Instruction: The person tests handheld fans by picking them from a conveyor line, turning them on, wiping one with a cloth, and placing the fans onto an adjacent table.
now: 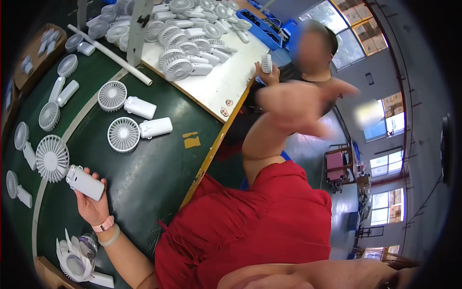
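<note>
My left hand, wearing a pink wristband, is closed around the white handle of a handheld fan. The round slatted head of that fan points left over the green table. My right hand is raised beyond the table edge, motion-blurred, fingers apart and nothing visible in it. Two more white fans lie just above my left hand. Below that hand stands a small white fan with petal-like blades.
A white board carries a large heap of white fans. Beside it are a blue bin and a white tube. A co-worker sits close beyond my right hand, holding a fan. Several fans lie along the left.
</note>
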`<state>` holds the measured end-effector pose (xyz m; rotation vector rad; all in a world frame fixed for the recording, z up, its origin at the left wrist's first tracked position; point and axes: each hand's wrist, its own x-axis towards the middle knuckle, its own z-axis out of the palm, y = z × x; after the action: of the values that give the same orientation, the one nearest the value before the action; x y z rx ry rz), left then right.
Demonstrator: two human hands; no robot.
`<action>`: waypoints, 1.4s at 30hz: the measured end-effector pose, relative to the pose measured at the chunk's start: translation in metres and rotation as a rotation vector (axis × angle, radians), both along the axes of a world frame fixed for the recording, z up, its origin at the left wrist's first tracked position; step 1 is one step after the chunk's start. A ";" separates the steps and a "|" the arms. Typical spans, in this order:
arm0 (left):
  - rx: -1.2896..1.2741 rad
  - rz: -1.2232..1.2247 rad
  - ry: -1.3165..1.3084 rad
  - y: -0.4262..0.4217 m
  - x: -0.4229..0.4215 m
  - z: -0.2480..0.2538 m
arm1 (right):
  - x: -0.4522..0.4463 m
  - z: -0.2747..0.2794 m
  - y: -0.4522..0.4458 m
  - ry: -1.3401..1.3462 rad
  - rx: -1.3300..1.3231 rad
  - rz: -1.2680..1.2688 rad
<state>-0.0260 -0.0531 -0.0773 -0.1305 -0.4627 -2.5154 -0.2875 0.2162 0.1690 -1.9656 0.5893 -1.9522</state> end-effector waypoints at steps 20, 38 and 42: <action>0.085 0.012 0.004 -0.002 -0.005 0.013 | 0.018 -0.141 -0.155 0.614 0.905 -0.358; 0.059 0.017 -0.003 -0.008 0.002 0.002 | 0.045 -0.207 -0.144 0.867 0.798 -0.812; 0.027 0.010 0.004 -0.012 0.004 -0.004 | 0.048 -0.203 -0.139 0.858 0.818 -0.777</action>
<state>-0.0222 -0.0649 -0.0809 -0.1224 -0.4269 -2.5099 -0.2398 0.0773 -0.0336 -2.0022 2.1839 -0.6835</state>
